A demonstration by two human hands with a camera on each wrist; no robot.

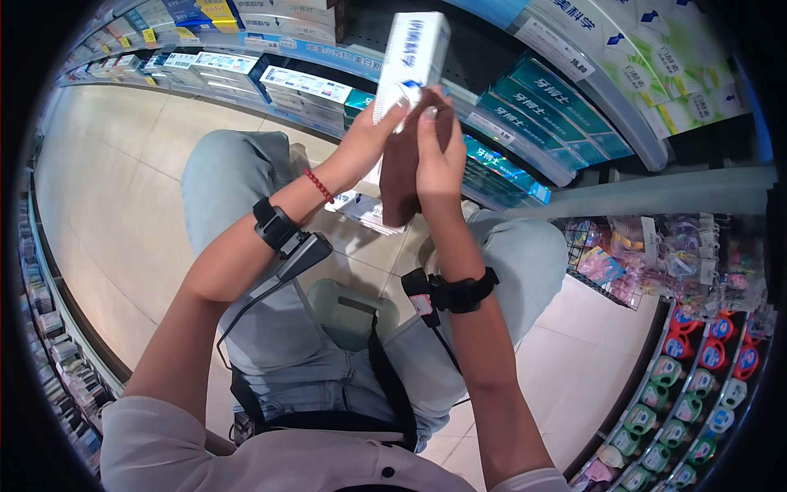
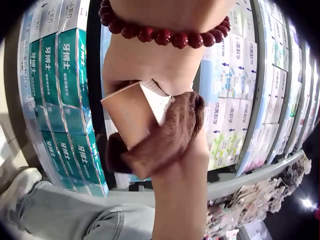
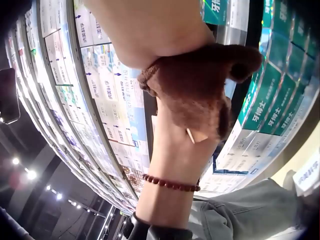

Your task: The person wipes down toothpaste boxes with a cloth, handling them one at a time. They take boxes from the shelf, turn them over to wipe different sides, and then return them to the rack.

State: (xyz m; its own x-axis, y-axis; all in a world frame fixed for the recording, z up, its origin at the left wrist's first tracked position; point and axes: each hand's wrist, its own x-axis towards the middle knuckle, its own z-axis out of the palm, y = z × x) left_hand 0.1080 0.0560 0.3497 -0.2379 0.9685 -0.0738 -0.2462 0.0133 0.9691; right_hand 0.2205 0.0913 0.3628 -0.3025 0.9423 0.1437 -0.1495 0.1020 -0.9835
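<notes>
Brown cloth (image 1: 400, 184) goes up against a tall white box (image 1: 414, 57), and I'd say a wipe-down is the step in hand. The person crouches in the aisle. The left hand (image 1: 373, 135) grasps the box low on its length and holds it up in front of the shelf (image 1: 328, 51). The right hand (image 1: 438, 152) is wrapped round the cloth and presses it against the side of the box. By my reckoning the stroke sits partway along the face, since the top of the box shows bare above the cloth. So the next move calls for a firm left grip while the cloth travels along the card, then a turn of the box to bring another face round. Now the views. The head camera gives the whole picture: the crouch, the jeans (image 1: 238, 164), the red bead bracelet (image 1: 320, 186) on the left wrist, and rows of teal boxes (image 1: 557, 102) just behind. The left wrist camera shows what the head camera cannot: the plain end of the box from below, with the cloth folded round one edge. The right wrist camera shows the cloth bunched under the right palm and only a corner of card poking out, so the print on the box is hidden there.
</notes>
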